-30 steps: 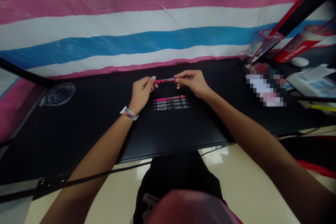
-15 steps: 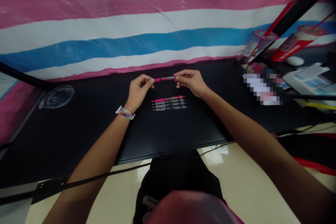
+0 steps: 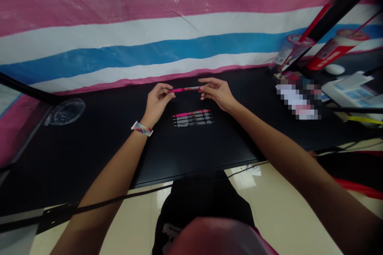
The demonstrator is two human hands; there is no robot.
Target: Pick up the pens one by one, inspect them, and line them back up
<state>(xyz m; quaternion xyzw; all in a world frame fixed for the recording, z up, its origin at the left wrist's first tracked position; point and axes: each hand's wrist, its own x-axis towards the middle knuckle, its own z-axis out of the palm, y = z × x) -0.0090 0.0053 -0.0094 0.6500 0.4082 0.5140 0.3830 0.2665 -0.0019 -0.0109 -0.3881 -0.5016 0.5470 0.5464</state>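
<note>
So a pink pen (image 3: 187,89) is held crosswise over the counter (image 3: 113,139), one end pinched in the left hand (image 3: 155,101), the other gripped between thumb and fingers of the right hand (image 3: 220,93). On the near side of it, a second pink pen (image 3: 191,113) and three grey pens (image 3: 194,119) are lined up side by side. As for containers, a clear cup (image 3: 287,53) and a red cup (image 3: 324,56) are parked off to the right, a red straw (image 3: 314,24) stuck in each; their contents can't really be made out. A clear plastic dish (image 3: 69,111) is placed at the far left.
</note>
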